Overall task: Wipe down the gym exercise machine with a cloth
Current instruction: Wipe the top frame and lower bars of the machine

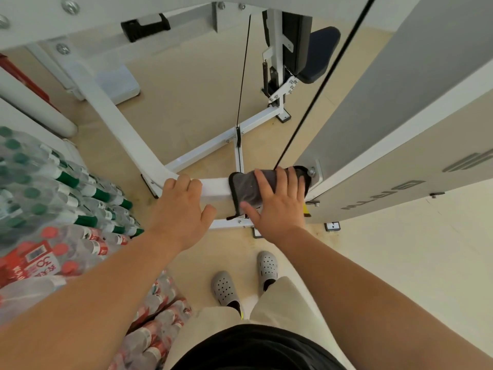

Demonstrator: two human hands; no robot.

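Cloth: the grey cloth [249, 188] is lying draped over the white frame bar [216, 186] of the gym machine, just beside the weight-stack housing [400, 156], covering the bar's top and near face.
Right hand: the right hand [280, 206] is pressing flat on the cloth, fingers straight and spread with nothing clenched, likely to put broad pressure into the wipe.
Left hand: the left hand [178, 209] is grasping the bare bar beside the cloth, fingers curling over its far edge and thumb on the near side, apparently bracing the person.
Arms: both forearms are reaching forward and down, the person leaning over the bar.
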